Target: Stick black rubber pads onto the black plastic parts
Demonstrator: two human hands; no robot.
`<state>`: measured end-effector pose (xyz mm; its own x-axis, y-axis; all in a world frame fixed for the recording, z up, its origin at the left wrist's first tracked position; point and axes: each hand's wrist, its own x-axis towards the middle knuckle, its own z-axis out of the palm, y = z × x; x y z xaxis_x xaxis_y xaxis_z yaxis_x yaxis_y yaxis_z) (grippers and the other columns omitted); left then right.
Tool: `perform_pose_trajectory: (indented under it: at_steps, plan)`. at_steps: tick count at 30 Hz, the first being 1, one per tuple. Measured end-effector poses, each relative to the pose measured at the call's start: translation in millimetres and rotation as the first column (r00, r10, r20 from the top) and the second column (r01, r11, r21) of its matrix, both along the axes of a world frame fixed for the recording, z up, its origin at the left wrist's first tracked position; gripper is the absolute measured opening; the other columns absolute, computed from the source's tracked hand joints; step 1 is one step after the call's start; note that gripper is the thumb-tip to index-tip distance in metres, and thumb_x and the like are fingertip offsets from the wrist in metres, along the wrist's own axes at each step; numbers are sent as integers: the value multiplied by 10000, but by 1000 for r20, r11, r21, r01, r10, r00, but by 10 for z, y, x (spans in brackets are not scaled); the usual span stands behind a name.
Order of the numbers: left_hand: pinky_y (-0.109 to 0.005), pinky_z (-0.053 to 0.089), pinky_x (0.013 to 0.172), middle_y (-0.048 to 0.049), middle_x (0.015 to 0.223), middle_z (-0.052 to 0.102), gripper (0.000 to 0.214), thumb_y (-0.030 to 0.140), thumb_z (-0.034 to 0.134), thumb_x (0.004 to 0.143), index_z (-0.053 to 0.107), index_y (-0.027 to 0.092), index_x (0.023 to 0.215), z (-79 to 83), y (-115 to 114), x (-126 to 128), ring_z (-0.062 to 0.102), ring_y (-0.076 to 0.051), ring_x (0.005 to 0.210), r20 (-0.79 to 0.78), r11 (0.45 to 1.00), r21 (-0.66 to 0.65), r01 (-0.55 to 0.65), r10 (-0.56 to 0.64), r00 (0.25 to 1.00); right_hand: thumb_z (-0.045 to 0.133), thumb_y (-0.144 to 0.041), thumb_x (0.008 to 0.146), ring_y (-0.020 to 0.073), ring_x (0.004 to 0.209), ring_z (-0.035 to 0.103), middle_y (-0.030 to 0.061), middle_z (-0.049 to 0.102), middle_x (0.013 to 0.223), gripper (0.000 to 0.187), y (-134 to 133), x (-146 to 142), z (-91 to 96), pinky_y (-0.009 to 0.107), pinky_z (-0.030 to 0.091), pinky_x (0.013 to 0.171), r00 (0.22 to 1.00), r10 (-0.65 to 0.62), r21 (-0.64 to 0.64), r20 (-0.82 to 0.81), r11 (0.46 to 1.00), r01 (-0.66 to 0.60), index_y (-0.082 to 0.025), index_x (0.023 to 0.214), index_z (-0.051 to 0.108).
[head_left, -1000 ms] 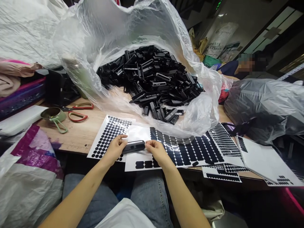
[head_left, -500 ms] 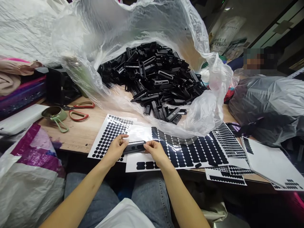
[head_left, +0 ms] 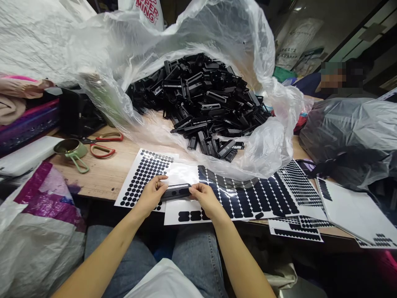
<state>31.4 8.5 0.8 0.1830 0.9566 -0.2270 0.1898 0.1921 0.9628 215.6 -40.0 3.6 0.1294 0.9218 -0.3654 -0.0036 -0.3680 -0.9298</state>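
Note:
Between my two hands is a long black plastic part [head_left: 176, 192] with a textured face and a light slot along its upper edge. My left hand [head_left: 153, 193] is closed around its left end, a ring on one finger. At the right end my right hand [head_left: 202, 198] pinches the corner with thumb and fingertips. Beneath it lie a white sheet of black oblong stickers [head_left: 242, 203] and, to the left, a sheet of round black stickers [head_left: 141, 178]. Beyond, a heap of similar black parts [head_left: 201, 99] spills from a clear plastic bag [head_left: 263, 145].
Red-handled scissors [head_left: 104, 150] and a green cup [head_left: 70, 150] stand on the wooden table [head_left: 102, 178] at left. More sticker sheets [head_left: 347, 211] overlap the right front edge. A grey plastic bag [head_left: 350, 132] bulges at right, with another person [head_left: 310, 85] behind it.
My hands and the black part stay almost where they were. At the top, the clear bag's rim has shifted slightly, and a white bag with red lettering now shows behind it.

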Motion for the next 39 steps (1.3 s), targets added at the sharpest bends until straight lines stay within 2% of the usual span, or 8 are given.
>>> perform_pose_trajectory:
  at_steps: [15, 24, 29, 32, 34, 36, 38, 39]
  plan:
    - [-232, 342, 532, 50, 627, 441, 413, 371, 584, 700, 550, 150, 1046, -42, 10, -2, 418, -105, 559, 7, 1000, 4, -4, 4, 1000, 568, -386, 715, 132, 617, 487, -13, 546, 618, 210, -9, -57, -53, 263, 381, 611, 973, -24, 38, 228, 999, 16, -176, 707, 579]
    - [-216, 332, 495, 58, 626, 419, 397, 370, 575, 715, 542, 155, 1048, 7, 0, -19, 397, -91, 525, 5, 1000, -6, 9, -9, 1000, 518, -343, 755, 159, 658, 529, -10, 553, 616, 166, -54, -134, 84, 289, 404, 667, 929, -51, 59, 366, 998, 32, -198, 678, 540]
    - [-219, 342, 473, 57, 596, 416, 332, 319, 541, 715, 551, 157, 1005, -44, -20, 62, 413, -97, 498, -22, 998, 57, -29, 30, 999, 573, -337, 724, 151, 692, 565, -7, 557, 750, 180, -67, -223, -35, 296, 453, 687, 949, -206, 177, 240, 970, 166, -214, 786, 456]
    - [-259, 388, 487, 38, 573, 451, 270, 288, 505, 723, 575, 173, 957, 149, -88, -14, 458, -127, 496, -110, 986, 163, -47, 65, 992, 603, -354, 705, 147, 689, 578, 0, 548, 823, 318, -123, -259, -116, 308, 480, 681, 960, -259, 189, 105, 953, 236, -225, 907, 395]
    - [-293, 436, 562, 1, 650, 536, 274, 287, 501, 737, 586, 205, 984, 445, -167, -266, 523, -158, 577, -189, 951, 288, -109, 168, 967, 600, -395, 714, 150, 753, 578, 25, 545, 914, 369, -165, -235, -164, 318, 481, 715, 948, -297, 218, 111, 938, 269, -226, 973, 398]
    - [-330, 458, 703, -38, 824, 604, 285, 292, 485, 759, 586, 240, 1020, 831, -324, -694, 575, -196, 760, -299, 810, 529, -253, 457, 838, 613, -430, 706, 152, 805, 569, 34, 535, 966, 400, -189, -176, -216, 320, 478, 745, 935, -330, 253, 127, 923, 291, -225, 986, 414]
    - [-391, 431, 826, -57, 962, 603, 292, 295, 431, 788, 588, 251, 1031, 1207, -559, -1214, 560, -242, 932, -371, 546, 775, -317, 800, 472, 631, -450, 693, 157, 824, 569, 31, 539, 951, 426, -201, -116, -264, 326, 478, 759, 941, -318, 258, 118, 925, 280, -219, 986, 426]
    - [-429, 420, 839, -54, 982, 594, 310, 301, 405, 802, 584, 260, 1051, 1357, -677, -1469, 549, -266, 959, -421, 496, 811, -311, 863, 280, 637, -455, 688, 160, 826, 573, 29, 544, 936, 437, -208, -95, -281, 331, 479, 764, 946, -305, 254, 106, 929, 271, -215, 988, 430]
